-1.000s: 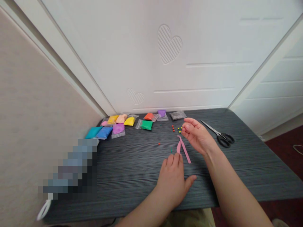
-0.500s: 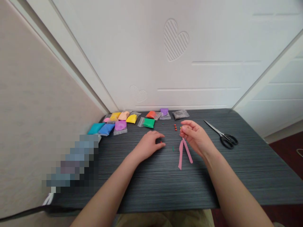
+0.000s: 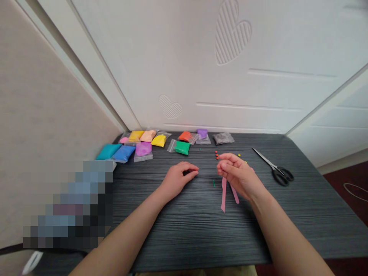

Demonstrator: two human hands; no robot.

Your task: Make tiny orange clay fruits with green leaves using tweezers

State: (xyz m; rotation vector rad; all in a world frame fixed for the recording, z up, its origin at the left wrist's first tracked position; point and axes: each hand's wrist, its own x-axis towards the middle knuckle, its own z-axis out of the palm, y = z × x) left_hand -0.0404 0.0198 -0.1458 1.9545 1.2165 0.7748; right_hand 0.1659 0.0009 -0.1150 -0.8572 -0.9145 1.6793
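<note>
My left hand (image 3: 178, 179) rests on the dark table with thumb and index finger pinched together; whatever is between them is too small or hidden to make out. My right hand (image 3: 240, 175) is held over two pink plastic modelling tools (image 3: 223, 197), its fingertips closed, and I cannot see what they hold. Just beyond those fingertips are small orange-red clay balls (image 3: 216, 155). Yellow bits (image 3: 239, 155) show behind the right hand, partly covered by it. Between my hands lies a thin green clay strip (image 3: 214, 183).
Bags of coloured clay line the back, among them green (image 3: 182, 147), orange (image 3: 186, 136), purple (image 3: 202, 134), yellow (image 3: 159, 140), blue (image 3: 123, 153) and grey (image 3: 223, 138). Black-handled scissors (image 3: 277, 168) lie to the right. A blurred-out object (image 3: 69, 207) stands at the left edge.
My left thumb and index finger have come together, and the small red bit between them has gone from sight. My right hand now covers more of the pink tools. The view has shifted slightly.
</note>
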